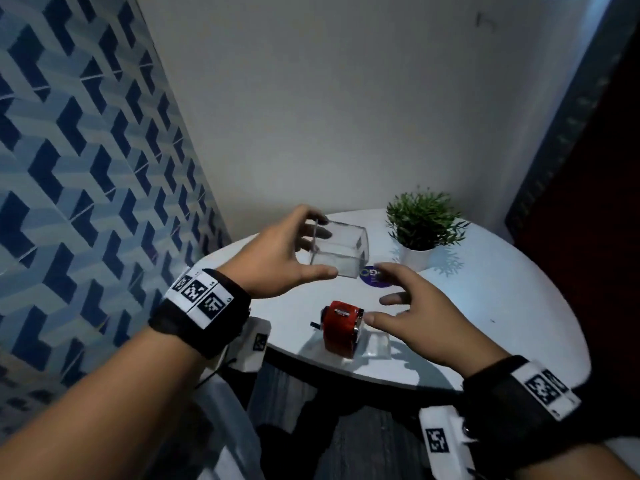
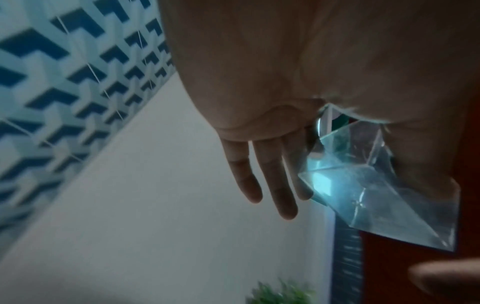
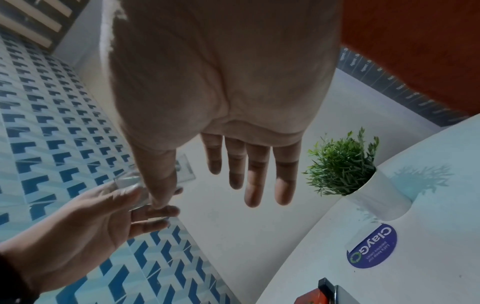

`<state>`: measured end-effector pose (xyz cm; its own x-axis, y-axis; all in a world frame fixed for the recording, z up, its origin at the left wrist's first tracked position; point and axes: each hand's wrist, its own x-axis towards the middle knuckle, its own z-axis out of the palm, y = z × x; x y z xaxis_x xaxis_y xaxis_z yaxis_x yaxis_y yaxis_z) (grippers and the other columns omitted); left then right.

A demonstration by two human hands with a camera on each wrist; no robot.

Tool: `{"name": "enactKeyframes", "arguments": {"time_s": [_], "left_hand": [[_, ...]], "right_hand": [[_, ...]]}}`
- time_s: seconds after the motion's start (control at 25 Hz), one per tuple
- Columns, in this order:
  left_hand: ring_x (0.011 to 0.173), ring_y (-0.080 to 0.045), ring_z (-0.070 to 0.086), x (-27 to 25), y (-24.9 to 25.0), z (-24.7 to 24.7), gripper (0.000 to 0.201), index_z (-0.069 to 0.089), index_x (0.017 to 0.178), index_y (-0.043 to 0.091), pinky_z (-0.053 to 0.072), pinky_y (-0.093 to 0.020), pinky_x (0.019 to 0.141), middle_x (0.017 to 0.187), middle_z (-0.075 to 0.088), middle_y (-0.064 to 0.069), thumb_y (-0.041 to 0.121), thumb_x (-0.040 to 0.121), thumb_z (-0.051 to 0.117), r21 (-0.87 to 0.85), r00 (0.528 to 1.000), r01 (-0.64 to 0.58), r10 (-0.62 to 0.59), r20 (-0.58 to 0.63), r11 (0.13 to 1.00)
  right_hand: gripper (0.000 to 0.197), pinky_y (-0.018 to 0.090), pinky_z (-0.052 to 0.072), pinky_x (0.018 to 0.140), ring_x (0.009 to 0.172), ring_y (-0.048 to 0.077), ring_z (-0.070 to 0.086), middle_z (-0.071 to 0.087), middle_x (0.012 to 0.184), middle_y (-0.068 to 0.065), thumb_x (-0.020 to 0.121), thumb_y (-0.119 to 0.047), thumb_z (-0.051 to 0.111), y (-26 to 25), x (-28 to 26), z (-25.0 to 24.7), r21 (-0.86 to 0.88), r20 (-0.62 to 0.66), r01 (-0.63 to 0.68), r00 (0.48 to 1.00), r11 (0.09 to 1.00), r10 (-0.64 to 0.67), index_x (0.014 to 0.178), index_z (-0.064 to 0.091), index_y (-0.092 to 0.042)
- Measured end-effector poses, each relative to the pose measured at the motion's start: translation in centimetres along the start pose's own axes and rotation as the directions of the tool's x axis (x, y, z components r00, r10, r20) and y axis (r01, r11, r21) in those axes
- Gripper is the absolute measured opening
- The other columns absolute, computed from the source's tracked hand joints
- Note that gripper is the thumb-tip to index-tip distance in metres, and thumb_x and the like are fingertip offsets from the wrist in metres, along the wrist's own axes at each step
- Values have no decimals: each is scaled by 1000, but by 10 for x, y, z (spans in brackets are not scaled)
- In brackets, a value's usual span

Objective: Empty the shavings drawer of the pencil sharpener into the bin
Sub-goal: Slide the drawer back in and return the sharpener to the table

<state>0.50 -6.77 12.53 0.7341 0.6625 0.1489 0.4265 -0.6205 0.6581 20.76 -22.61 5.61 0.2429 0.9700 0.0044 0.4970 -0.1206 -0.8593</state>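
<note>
Aloft at 11 o'clock from the red pencil sharpener (image 1: pixel 341 328), the clear shavings drawer (image 1: pixel 337 249) sits pinched in the left hand (image 1: pixel 277 258) — right hand (image 1: pixel 419 306) spread, empty; best kept level until over a bin, unseen

The pencil sharpener (image 1: pixel 341 329), just below the right hand's fingers (image 1: pixel 393 299), is red with a silver metal end and a black crank stub. The drawer (image 1: pixel 337 249) pinched in the left hand's fingers (image 1: pixel 317 271) is clear and colourless, taking a pale blue tint in the left wrist view. The tabletop (image 1: pixel 502 306) is white. Beyond the right fingers, the plant (image 1: pixel 424 220) is green in a white pot (image 1: pixel 415 258). A round sticker (image 3: pixel 372 246) between the two hands is purple with white lettering and a green ring. Left of the left fingers, the wall tiles (image 1: pixel 86 150) carry a repeating geometric pattern in dark blue, mid blue and pale grey. Both wristbands (image 1: pixel 197 313) are black with white-and-black square markers.
</note>
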Motion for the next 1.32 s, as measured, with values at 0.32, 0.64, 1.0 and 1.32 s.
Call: {"name": "enactKeyframes", "arguments": {"time_s": [0.32, 0.64, 1.0, 1.32], "left_hand": [[129, -2, 58, 9, -20, 102, 89, 40, 138, 44, 51, -33, 104, 143, 55, 24, 36, 68, 93, -124, 972, -41, 68, 227, 991], [133, -25, 56, 40, -129, 152, 107, 38, 153, 26, 44, -30, 106, 148, 55, -2, 25, 61, 93, 223, 908, 169, -239, 343, 960], [101, -26, 66, 36, -139, 168, 81, 59, 124, 26, 54, -35, 85, 117, 64, -1, 26, 51, 95, 288, 922, 154, -243, 303, 945], [99, -18, 71, 19, -92, 109, 74, 63, 118, 27, 57, -31, 86, 109, 72, 4, 15, 53, 97, -170, 970, 124, -84, 227, 978]], "right_hand": [[59, 23, 60, 80, 98, 10, 73, 70, 120, -13, 72, -27, 93, 33, -12, -19, 23, -89, -76, 993, 997, 78, 121, 62, -37], [61, 17, 57, 74, 93, 5, 73, 68, 120, -15, 74, -27, 92, 55, -5, -23, -67, -108, -199, 976, 978, 191, 125, 61, -34], [60, 11, 47, 72, 95, -10, 65, 66, 122, -21, 75, -26, 91, 59, -11, -19, -139, -99, -225, 972, 964, 213, 126, 60, -35], [59, 23, 55, 75, 82, 10, 73, 65, 118, -12, 75, -32, 89, 55, -7, -11, -218, -107, -245, 968, 945, 227, 123, 54, -37]]}}
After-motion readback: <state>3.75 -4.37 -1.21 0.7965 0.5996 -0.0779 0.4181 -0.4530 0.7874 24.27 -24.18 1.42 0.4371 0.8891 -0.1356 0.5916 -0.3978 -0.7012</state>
